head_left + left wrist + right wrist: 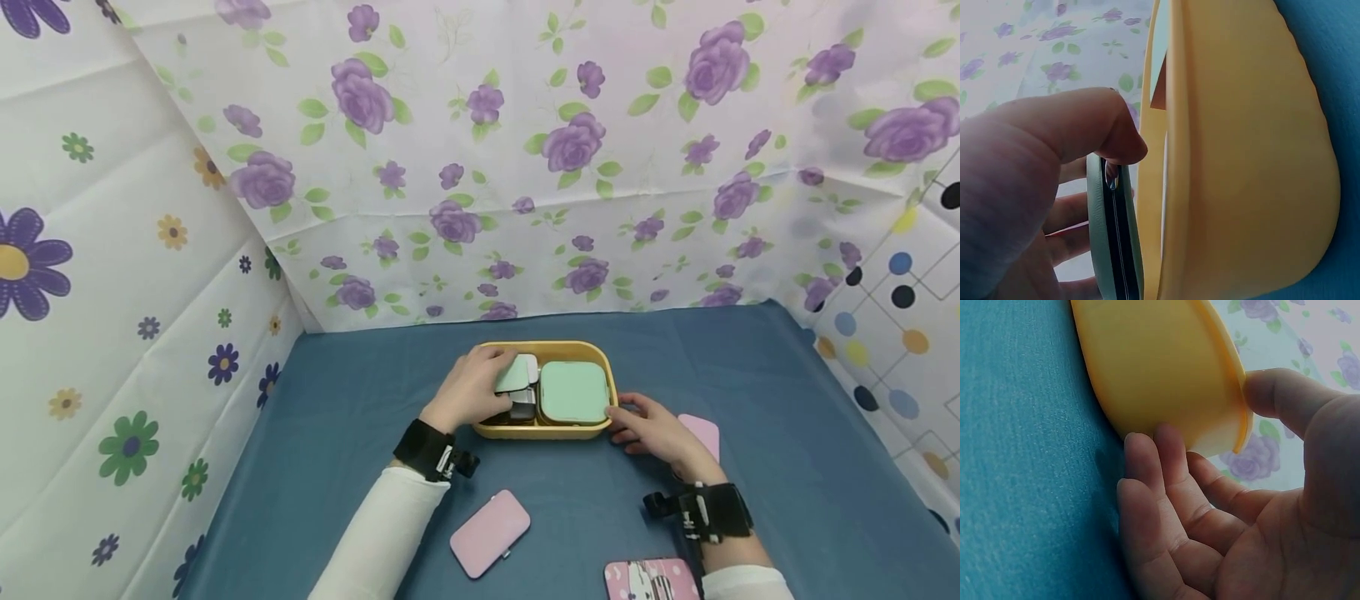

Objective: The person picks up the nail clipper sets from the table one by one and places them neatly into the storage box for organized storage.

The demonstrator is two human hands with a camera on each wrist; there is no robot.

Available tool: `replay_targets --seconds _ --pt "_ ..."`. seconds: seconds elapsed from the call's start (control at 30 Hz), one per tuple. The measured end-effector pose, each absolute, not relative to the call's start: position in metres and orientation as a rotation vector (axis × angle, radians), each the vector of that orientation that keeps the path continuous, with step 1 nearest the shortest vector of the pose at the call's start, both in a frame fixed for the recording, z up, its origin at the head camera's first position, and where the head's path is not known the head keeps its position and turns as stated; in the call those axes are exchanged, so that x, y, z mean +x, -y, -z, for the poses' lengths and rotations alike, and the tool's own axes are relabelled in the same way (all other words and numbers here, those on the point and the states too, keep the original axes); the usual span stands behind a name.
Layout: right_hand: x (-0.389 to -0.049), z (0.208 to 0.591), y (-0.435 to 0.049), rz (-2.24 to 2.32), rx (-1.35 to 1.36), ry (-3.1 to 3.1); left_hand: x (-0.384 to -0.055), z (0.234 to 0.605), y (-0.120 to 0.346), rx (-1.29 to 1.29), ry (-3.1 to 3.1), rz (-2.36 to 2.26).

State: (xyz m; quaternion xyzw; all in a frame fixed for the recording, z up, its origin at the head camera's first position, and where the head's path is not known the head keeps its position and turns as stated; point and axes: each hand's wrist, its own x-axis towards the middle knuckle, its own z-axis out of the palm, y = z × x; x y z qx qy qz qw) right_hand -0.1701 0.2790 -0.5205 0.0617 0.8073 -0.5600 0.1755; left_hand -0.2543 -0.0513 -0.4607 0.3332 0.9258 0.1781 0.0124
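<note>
Green case (1115, 244): tilting at the left end of the basket (540, 432), its clasp and dark seam showing. Left hand (468, 387): pinching it, thumb near the clasp, fingers behind, and covering that end of the basket. Basket: yellow, sitting near the middle of the table's back edge, also carrying a green square (574, 392) on its right side and a silver-and-black piece (521, 410) on its left, partly hidden. Right hand (654, 429): touching the basket's right end, thumb on the rim, fingers loosely bent at the outer wall.

Pink case (490, 533): lying askew towards the table's front edge. Printed case (651, 579): lying nearer that edge, further right, showing a white figure; lower part falling out of frame. Pink piece (701, 435): lying right of the basket, the right hand partly blocking it.

Table (360, 383): wearing blue cloth. Sheets: purple roses (465, 150) hanging behind, daisies (127, 446) left, dots (900, 342) right.
</note>
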Motion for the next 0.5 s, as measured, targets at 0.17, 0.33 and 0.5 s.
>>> replay_targets --seconds 0.17,0.33,0.5 --pt "-0.169 0.522 -0.280 1.589 0.161 -2.292 -0.259 0.461 0.046 1.066 -2.888 -0.545" --pt "-0.169 0.522 -0.280 1.587 0.164 -2.294 -0.264 0.461 0.044 1.055 -2.878 -0.513" --pt "-0.170 0.522 -0.280 1.572 0.157 -2.308 -0.269 0.462 0.042 1.039 -2.854 -0.524"
